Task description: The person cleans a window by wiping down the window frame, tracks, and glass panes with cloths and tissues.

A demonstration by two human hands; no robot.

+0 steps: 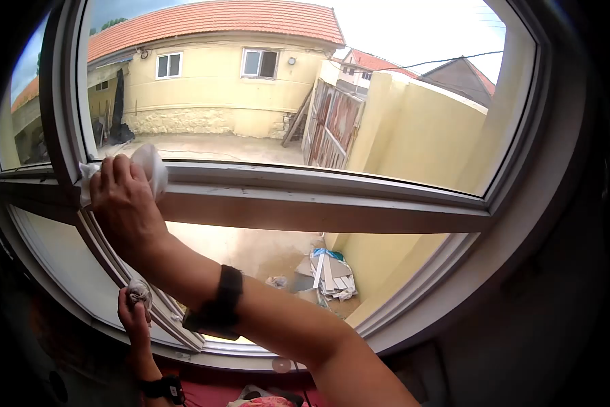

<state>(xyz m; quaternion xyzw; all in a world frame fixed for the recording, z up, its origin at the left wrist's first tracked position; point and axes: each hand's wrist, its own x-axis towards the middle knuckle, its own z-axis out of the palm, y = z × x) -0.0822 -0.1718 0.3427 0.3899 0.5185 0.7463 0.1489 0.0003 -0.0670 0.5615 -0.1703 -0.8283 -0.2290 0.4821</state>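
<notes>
My right hand (125, 203) is closed over a white cloth (151, 169), pressing it against the left end of the window's middle rail (271, 197), where it meets the upright frame post. Parts of the cloth stick out on both sides of the fingers. Lower down at the left, my left hand (135, 319) grips a crumpled greyish rag (139, 292) in front of the lower window frame. Both wrists carry black straps; the right forearm crosses the lower pane.
Upper glass pane (217, 136) lies above the rail. Beyond the window are a yellow building (210, 88), a rusty gate (335, 125) and a pile of boards (332, 275). Around the frame runs the curved sill (413, 312). Pink fabric shows at the bottom.
</notes>
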